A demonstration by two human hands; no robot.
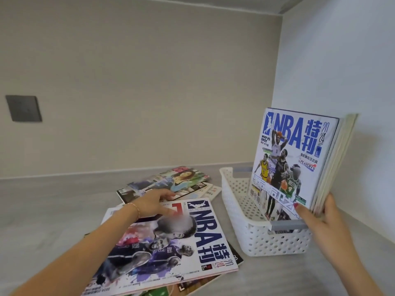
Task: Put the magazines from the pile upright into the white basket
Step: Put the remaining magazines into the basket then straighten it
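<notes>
A glossy basketball magazine with blue lettering (290,159) is stood upright, leaning slightly, at the front of several pale-edged magazines (335,165) in the white perforated plastic basket (265,238) on the grey bench (42,210). The basket is set close to the white side wall (342,60), with its left half unfilled. The right hand (320,218) is clasped around the upright stack's lower corner, thumb on the cover. The left hand's fingers (164,194) are laid loosely spread on the scattered flat pile of magazines (162,242), holding nothing.
</notes>
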